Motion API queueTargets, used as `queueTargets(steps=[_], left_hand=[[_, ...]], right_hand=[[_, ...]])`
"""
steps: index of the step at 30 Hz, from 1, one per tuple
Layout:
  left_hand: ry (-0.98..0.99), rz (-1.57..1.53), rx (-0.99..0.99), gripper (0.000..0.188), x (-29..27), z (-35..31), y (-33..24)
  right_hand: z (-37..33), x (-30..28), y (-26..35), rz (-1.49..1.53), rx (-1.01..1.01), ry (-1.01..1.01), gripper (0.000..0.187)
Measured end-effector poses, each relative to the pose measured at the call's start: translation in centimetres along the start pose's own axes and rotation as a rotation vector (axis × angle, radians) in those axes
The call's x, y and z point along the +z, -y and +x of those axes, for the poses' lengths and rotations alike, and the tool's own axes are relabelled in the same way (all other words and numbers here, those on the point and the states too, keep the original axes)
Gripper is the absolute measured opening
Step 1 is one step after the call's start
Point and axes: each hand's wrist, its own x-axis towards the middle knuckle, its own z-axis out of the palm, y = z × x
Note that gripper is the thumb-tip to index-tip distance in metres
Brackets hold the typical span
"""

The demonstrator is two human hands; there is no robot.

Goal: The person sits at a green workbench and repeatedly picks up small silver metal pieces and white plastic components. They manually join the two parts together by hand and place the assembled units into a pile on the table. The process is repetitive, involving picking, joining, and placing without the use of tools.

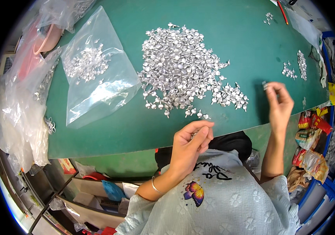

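A large pile of small silver metal pieces [179, 64] with round heads and short stems lies in the middle of the green table [128, 141]. My left hand [194, 137] is curled closed just in front of the pile, at the table's near edge. A glint of silver shows between its thumb and fingers; how many pieces it holds is hidden. To the right of the pile, my right hand [280, 102] is raised over the table. Its thumb and forefinger pinch one small silver metal piece [264, 85] at their tips.
A clear plastic bag [97, 98] with more pieces lies left of the pile. Beyond it are a pink basin [50, 39] and crumpled plastic bags [22, 117]. Small piece groups [301, 64] and a red pencil [282, 12] lie at right. Colourful packets [312, 133] stand beside the table.
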Motion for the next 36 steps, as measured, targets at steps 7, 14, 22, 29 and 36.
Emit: queueTargets(steps=[7, 14, 22, 29, 36], left_hand=[[-0.015, 0.010, -0.011, 0.016, 0.7, 1.0, 0.3], [0.033, 0.002, -0.041, 0.017, 1.3, 1.3, 0.7], [0.014, 0.025, -0.046, 0.016, 1.8, 1.4, 1.1], [-0.014, 0.070, -0.037, 0.016, 1.8, 1.8, 1.0], [-0.055, 0.101, -0.032, 0.017, 2.0, 2.1, 0.7]], right_hand=[[-0.3, -2.7, 0.7, 1.619, 0.740, 0.360, 0.014], [-2.0, -0.9, 2.7, 1.782, 0.878, 0.601, 0.011], [-0.7, -1.6, 0.2, 1.244, 0.567, 0.393, 0.012], [5.8, -6.2, -7.2, -0.978, -0.297, -0.233, 0.004], [4.7, -1.8, -2.1, -0.518, -0.329, -0.115, 0.010]])
